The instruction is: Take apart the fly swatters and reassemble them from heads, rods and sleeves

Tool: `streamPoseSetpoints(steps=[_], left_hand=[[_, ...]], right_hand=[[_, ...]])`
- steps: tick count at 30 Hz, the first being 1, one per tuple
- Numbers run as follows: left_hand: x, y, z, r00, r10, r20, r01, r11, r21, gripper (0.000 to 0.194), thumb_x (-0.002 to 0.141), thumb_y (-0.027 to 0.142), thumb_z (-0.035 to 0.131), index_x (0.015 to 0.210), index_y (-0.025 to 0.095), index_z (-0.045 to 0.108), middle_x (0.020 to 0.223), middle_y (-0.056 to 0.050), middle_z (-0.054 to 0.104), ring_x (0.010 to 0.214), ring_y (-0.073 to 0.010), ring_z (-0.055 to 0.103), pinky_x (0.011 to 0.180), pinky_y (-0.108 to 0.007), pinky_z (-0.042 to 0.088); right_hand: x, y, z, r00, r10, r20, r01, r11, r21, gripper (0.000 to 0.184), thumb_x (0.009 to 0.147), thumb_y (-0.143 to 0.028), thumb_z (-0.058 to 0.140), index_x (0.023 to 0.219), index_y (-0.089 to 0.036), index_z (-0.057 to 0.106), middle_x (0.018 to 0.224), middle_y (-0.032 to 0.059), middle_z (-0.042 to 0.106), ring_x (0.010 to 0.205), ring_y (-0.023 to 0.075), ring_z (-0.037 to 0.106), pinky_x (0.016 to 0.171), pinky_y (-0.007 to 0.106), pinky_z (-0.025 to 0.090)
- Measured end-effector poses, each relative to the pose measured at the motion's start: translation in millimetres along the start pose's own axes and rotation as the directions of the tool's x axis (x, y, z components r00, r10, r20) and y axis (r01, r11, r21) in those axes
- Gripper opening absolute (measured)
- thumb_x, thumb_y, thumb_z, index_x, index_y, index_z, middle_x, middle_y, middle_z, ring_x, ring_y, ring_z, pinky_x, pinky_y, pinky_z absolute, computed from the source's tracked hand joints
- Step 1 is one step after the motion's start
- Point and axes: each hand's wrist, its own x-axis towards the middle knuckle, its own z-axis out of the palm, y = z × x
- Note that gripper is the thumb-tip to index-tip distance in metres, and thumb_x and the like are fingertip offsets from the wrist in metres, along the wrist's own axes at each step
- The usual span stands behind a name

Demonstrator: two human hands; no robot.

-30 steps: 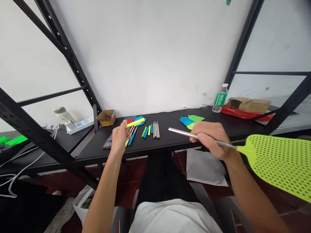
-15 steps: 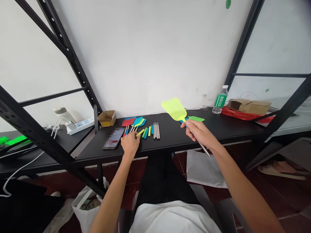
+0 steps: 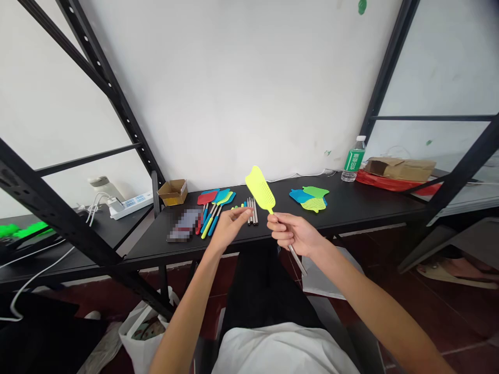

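Observation:
A yellow fly swatter is raised in my right hand (image 3: 294, 234), fingers wrapped around its metal rod just below the perforated yellow head (image 3: 260, 189). The bare rod end (image 3: 298, 262) points down past the table's front edge. To the left, my left hand (image 3: 230, 227) hovers with its fingers stretched toward the swatter; I see nothing in it. Behind its fingertips lie several metal rods (image 3: 253, 212) and short coloured grips (image 3: 242, 206), partly hidden. Several swatters with red, blue and yellow heads lie left of that hand, blue and yellow grips (image 3: 206, 228) facing me.
Loose blue (image 3: 297, 195), green (image 3: 316, 191) and yellow swatter heads lie right of centre. A phone (image 3: 185, 226) and small cardboard box (image 3: 172, 192) are at the left. A water bottle (image 3: 353, 158) stands at the right, near black shelf posts (image 3: 390, 67).
My right hand has brought the yellow swatter left and slightly down, turning its head. My left hand has moved right, off the yellow grip among the swatters.

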Motion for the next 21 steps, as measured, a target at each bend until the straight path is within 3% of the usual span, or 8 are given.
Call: streamPoseSetpoints(steps=[3, 7, 11, 15, 18, 21], left_hand=[[-12.5, 18.2, 30.7, 0.969, 0.016, 0.246, 0.081, 0.922, -0.379, 0.035, 0.081, 0.048, 0.071, 0.089, 0.014, 0.077, 0.109, -0.015, 0.072, 0.102, -0.0287, 0.066, 0.087, -0.037, 0.049], [-22.4, 24.3, 57.0, 0.979, -0.012, 0.203, 0.143, 0.749, -0.646, 0.031, 0.083, 0.044, 0.07, 0.075, 0.015, 0.073, 0.112, -0.014, 0.071, 0.109, -0.0282, 0.064, 0.095, -0.039, 0.048], [-21.9, 20.1, 64.9, 0.993, -0.063, 0.098, 0.114, 0.71, -0.695, 0.029, 0.082, 0.039, 0.072, 0.066, 0.015, 0.07, 0.102, -0.012, 0.073, 0.107, -0.025, 0.064, 0.094, -0.035, 0.048], [-14.6, 17.2, 54.7, 0.989, -0.117, -0.088, 0.023, 0.718, -0.696, 0.022, 0.08, 0.037, 0.075, 0.076, 0.015, 0.074, 0.103, -0.01, 0.073, 0.094, -0.0182, 0.065, 0.081, -0.028, 0.049], [-8.1, 18.3, 30.5, 0.948, -0.158, -0.277, -0.064, 0.757, -0.65, 0.027, 0.077, 0.04, 0.077, 0.091, 0.017, 0.076, 0.111, -0.01, 0.072, 0.087, -0.015, 0.064, 0.073, -0.026, 0.047], [-5.2, 20.4, 3.3, 0.919, -0.116, -0.377, -0.119, 0.829, -0.547, 0.031, 0.075, 0.043, 0.078, 0.09, 0.016, 0.077, 0.112, -0.011, 0.072, 0.087, -0.0146, 0.063, 0.071, -0.024, 0.046]], right_hand=[[2.3, 9.2, 6.6, 0.998, 0.055, 0.043, -0.06, 0.988, 0.139, 0.019, 0.09, -0.026, 0.062, 0.08, -0.017, 0.049, 0.062, -0.0085, 0.029, 0.044, 0.0041, 0.014, 0.036, 0.012, 0.018], [6.4, 14.4, 6.6, 0.999, 0.035, 0.025, -0.039, 0.984, 0.175, 0.02, 0.089, -0.026, 0.064, 0.08, -0.017, 0.049, 0.062, -0.008, 0.032, 0.043, 0.0035, 0.015, 0.035, 0.011, 0.02], [10.7, 17.9, 4.7, 1.0, 0.006, 0.003, -0.006, 0.992, 0.125, 0.02, 0.088, -0.028, 0.066, 0.08, -0.016, 0.053, 0.062, -0.0081, 0.035, 0.043, 0.0029, 0.014, 0.035, 0.011, 0.019], [13.2, 27.8, 4.9, 0.996, -0.068, -0.055, 0.067, 0.998, -0.006, 0.022, 0.086, -0.033, 0.069, 0.081, -0.015, 0.058, 0.061, -0.0073, 0.039, 0.044, 0.0022, 0.015, 0.036, 0.013, 0.017], [17.9, 31.6, -4.1, 0.979, -0.146, -0.141, 0.125, 0.982, -0.144, 0.023, 0.084, -0.035, 0.07, 0.084, -0.013, 0.064, 0.062, -0.005, 0.044, 0.044, 0.002, 0.021, 0.038, 0.014, 0.018], [34.6, 24.9, -27.5, 0.932, -0.221, -0.288, 0.169, 0.966, -0.195, 0.02, 0.08, -0.03, 0.072, 0.09, -0.013, 0.068, 0.067, -0.0012, 0.052, 0.045, 0.0033, 0.029, 0.038, 0.017, 0.022]])
